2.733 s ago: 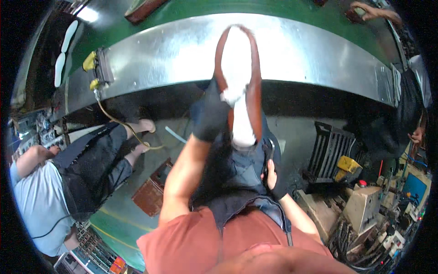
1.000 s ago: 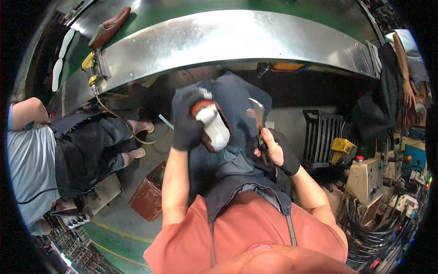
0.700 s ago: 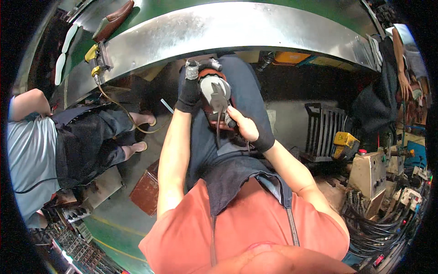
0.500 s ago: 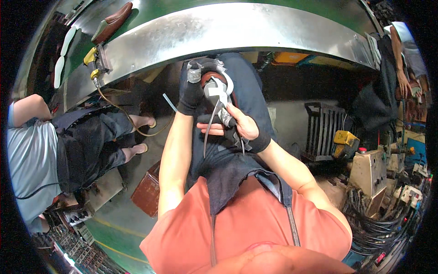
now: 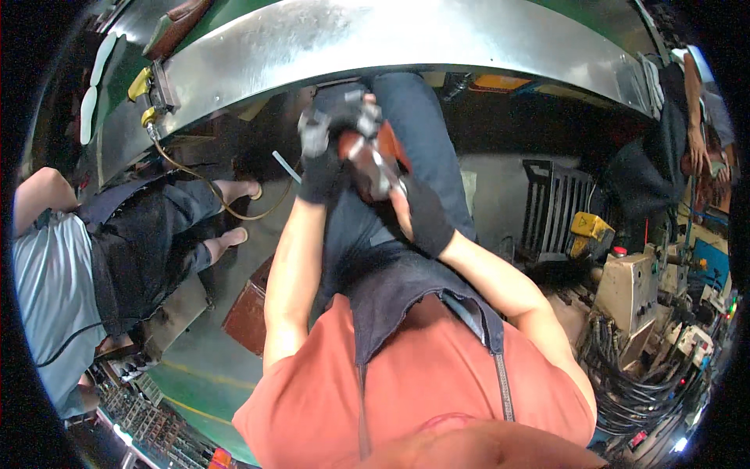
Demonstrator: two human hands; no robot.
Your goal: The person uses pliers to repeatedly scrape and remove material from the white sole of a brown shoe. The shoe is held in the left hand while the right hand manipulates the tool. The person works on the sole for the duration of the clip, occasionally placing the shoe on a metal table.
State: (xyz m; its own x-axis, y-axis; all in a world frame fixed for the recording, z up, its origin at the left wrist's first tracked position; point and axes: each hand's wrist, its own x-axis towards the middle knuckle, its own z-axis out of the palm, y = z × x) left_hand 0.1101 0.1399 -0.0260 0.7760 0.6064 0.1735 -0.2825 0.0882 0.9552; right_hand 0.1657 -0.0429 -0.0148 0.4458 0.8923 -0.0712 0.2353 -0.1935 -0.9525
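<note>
A brown leather shoe [image 5: 391,144], smeared by motion, is held above my thighs, with dark and shiny grey parts along its middle. My left hand [image 5: 322,152], in a dark fingerless glove with grey tape on the fingers, curls round its far left side. At the near end my right hand [image 5: 426,219], also in a dark glove, grips with its thumb along the shoe; its other fingers are hidden. Blur keeps me from telling whether a tool is among the grey parts.
A metal-edged bench [image 5: 312,48] crosses ahead, bearing another brown shoe [image 5: 176,30], pale insole-shaped pieces [image 5: 89,113] and a yellow hose-fed tool [image 5: 141,84]. A person [image 5: 58,273] sits at left. A black slatted crate [image 5: 551,207] and a control box [image 5: 627,289] stand right.
My right hand has turned in against the shoe, its fingers no longer spread. The white curved strip and long dark handles seen before no longer show clearly.
</note>
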